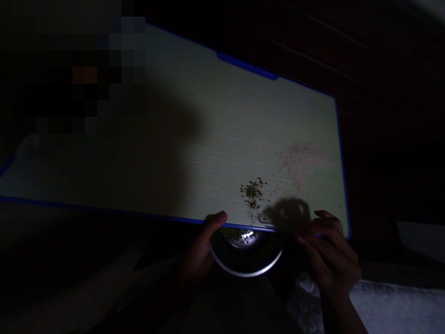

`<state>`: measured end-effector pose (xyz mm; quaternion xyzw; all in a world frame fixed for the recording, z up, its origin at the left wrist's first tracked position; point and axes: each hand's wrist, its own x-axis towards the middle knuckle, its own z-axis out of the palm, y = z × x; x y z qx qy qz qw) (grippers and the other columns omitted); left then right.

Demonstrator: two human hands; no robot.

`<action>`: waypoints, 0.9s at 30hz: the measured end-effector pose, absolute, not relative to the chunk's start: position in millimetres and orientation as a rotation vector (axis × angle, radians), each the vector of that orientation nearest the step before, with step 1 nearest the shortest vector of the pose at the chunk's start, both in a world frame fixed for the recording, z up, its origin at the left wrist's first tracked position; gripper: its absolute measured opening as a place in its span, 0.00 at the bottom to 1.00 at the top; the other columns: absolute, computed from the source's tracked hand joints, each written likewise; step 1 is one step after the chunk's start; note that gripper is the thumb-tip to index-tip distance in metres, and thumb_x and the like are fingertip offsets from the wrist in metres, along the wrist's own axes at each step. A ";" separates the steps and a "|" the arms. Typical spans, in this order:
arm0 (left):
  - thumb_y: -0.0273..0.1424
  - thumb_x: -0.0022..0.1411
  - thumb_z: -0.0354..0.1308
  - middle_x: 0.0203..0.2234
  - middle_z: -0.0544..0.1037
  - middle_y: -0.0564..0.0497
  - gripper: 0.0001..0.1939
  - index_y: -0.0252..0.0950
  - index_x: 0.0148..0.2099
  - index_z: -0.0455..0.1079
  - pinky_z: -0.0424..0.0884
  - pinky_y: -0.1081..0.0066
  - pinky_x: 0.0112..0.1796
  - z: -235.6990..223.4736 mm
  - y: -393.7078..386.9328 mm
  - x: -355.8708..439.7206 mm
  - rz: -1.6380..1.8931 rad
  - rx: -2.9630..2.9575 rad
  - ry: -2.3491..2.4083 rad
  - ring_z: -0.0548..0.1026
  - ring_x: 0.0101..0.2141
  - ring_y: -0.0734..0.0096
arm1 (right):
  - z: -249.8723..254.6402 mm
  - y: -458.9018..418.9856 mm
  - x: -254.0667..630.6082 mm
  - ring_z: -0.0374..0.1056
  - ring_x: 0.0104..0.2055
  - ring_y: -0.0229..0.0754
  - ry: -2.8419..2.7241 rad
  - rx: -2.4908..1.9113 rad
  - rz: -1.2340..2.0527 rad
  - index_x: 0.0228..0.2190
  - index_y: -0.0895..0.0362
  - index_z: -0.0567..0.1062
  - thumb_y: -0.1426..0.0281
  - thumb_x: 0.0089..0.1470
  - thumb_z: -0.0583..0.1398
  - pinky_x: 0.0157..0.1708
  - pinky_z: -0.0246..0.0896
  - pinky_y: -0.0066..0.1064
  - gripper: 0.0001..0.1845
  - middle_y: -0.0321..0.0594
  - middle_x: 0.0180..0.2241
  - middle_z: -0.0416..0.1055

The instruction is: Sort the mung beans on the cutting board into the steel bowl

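A pale wood-grain tabletop with a blue rim (222,139) lies in dim light. Near its front edge sits a small heap of dark seeds (253,191). Just below the edge is a round steel bowl (247,268) with seeds inside. My left hand (201,250) is closed round the bowl's left rim, thumb resting against the table edge. My right hand (330,253) hovers at the table's front right corner, fingers bent and pinched together; what they hold, if anything, is too dark to make out.
A faint pinkish powder patch (302,162) spreads on the table right of the seeds. A blurred dark shape (83,79) covers the table's far left. A light cloth (392,301) lies at the lower right. The surroundings are nearly black.
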<state>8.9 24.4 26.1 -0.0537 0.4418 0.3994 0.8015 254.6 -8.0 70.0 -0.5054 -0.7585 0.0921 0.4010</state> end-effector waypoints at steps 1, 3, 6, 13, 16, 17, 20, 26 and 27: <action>0.36 0.57 0.69 0.31 0.86 0.48 0.10 0.35 0.38 0.81 0.73 0.61 0.48 25.3 24.3 9.0 0.854 -0.120 0.951 0.83 0.39 0.56 | 69.4 -7.7 254.7 0.71 0.38 0.42 -1.903 -1.289 0.220 0.42 0.53 0.81 0.80 0.56 0.65 0.52 0.64 0.53 0.14 0.37 0.37 0.75; 0.36 0.56 0.69 0.32 0.86 0.48 0.11 0.36 0.40 0.81 0.73 0.60 0.49 23.7 23.4 8.9 0.865 -0.130 0.965 0.82 0.41 0.55 | 68.1 -6.1 253.7 0.71 0.39 0.42 -1.882 -1.312 0.211 0.42 0.52 0.81 0.80 0.55 0.66 0.52 0.65 0.52 0.15 0.37 0.37 0.75; 0.35 0.57 0.68 0.33 0.86 0.48 0.10 0.35 0.40 0.81 0.72 0.59 0.50 22.1 21.4 7.9 0.865 -0.132 0.955 0.82 0.43 0.53 | 67.2 -3.7 251.2 0.70 0.39 0.43 -1.872 -1.319 0.206 0.43 0.51 0.81 0.80 0.56 0.66 0.51 0.65 0.52 0.15 0.37 0.37 0.74; 0.35 0.57 0.68 0.30 0.86 0.49 0.09 0.36 0.39 0.82 0.74 0.61 0.48 26.9 23.5 8.5 0.861 -0.138 0.923 0.83 0.39 0.56 | 68.8 -8.8 251.1 0.70 0.40 0.43 -1.893 -1.331 0.282 0.43 0.52 0.80 0.80 0.56 0.66 0.51 0.64 0.53 0.15 0.38 0.38 0.74; 0.36 0.58 0.68 0.29 0.85 0.50 0.08 0.37 0.37 0.82 0.74 0.62 0.46 31.4 26.1 8.5 0.859 -0.107 0.923 0.83 0.38 0.57 | 68.5 -10.6 252.1 0.70 0.40 0.43 -1.908 -1.327 0.308 0.44 0.51 0.80 0.80 0.56 0.66 0.52 0.63 0.53 0.16 0.38 0.38 0.74; 0.36 0.58 0.68 0.29 0.85 0.50 0.08 0.37 0.36 0.82 0.74 0.62 0.47 32.8 26.5 8.1 0.857 -0.099 0.934 0.83 0.39 0.57 | 68.4 -10.8 252.2 0.70 0.41 0.43 -1.914 -1.328 0.319 0.44 0.51 0.80 0.81 0.57 0.65 0.52 0.63 0.54 0.16 0.38 0.38 0.74; 0.36 0.57 0.69 0.29 0.85 0.51 0.06 0.40 0.32 0.81 0.73 0.63 0.48 34.0 25.3 6.7 0.862 -0.098 0.981 0.83 0.40 0.57 | 68.0 -10.7 251.8 0.70 0.41 0.44 -1.919 -1.326 0.336 0.44 0.52 0.81 0.80 0.57 0.65 0.52 0.62 0.54 0.15 0.39 0.39 0.74; 0.35 0.56 0.69 0.30 0.86 0.48 0.09 0.35 0.38 0.82 0.75 0.60 0.46 21.8 20.3 7.3 0.855 -0.146 0.964 0.83 0.39 0.55 | 67.2 -11.8 249.8 0.71 0.39 0.42 -1.848 -1.308 0.273 0.41 0.54 0.80 0.81 0.56 0.66 0.52 0.63 0.54 0.13 0.38 0.38 0.75; 0.34 0.56 0.69 0.30 0.85 0.48 0.09 0.35 0.38 0.82 0.75 0.61 0.47 20.5 20.2 7.4 0.858 -0.153 0.949 0.83 0.40 0.56 | 66.6 -11.9 249.7 0.71 0.39 0.43 -1.858 -1.304 0.267 0.41 0.54 0.80 0.81 0.55 0.66 0.52 0.64 0.53 0.13 0.38 0.38 0.75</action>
